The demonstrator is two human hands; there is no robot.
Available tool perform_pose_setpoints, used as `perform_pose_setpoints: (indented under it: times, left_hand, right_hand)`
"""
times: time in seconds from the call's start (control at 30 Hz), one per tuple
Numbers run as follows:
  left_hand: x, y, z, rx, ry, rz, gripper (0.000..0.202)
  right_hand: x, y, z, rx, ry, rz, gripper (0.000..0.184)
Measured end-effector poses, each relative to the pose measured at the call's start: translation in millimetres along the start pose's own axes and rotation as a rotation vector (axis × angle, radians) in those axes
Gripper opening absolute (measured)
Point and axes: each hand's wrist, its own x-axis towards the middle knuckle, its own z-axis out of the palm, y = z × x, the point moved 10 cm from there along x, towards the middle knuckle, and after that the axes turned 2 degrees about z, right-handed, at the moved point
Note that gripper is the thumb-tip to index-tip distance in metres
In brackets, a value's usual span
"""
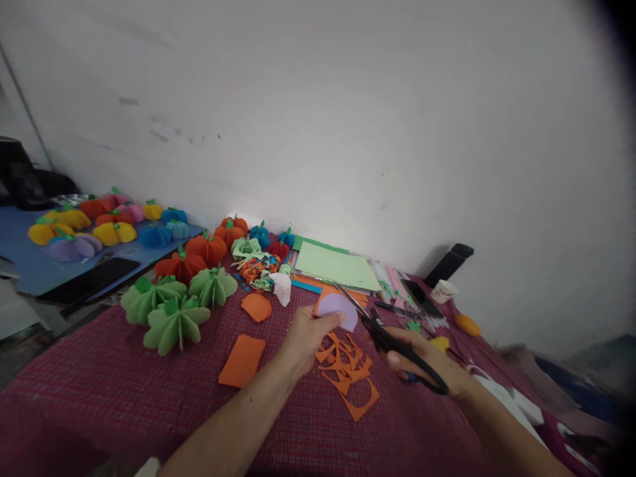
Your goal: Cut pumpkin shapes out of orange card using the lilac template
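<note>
My left hand (309,334) pinches a rounded purple paper piece (334,306) with orange paper (325,290) behind it. In my right hand (417,354) is a pair of black-handled scissors (382,336), fingers wrapped in the handles. The blades reach up and left beside the purple paper's right edge; whether they touch it I cannot tell. Below lie curved orange paper offcuts (348,371) on the cloth. To the left are a stack of orange paper rectangles (242,360) and a small pile of rounded orange pieces (257,307).
Green paper pumpkins (177,322) stand at the left, with orange ones (206,248) behind. Coloured sheets (338,266) lie against the wall. A paper cup (444,291), a black cylinder (450,268) and a yellow object (468,324) are at the right. A blue table (22,255) holds more paper pumpkins.
</note>
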Motion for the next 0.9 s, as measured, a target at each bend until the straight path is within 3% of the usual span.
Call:
perform_pose_setpoints:
  times: [0.9]
  left_hand:
    - [-2.7,-4.0,2.2,0.066,-0.013,-0.061,0.020]
  right_hand:
    - [-4.2,-20.4,-10.4,-0.055,-0.113,0.075,0.030]
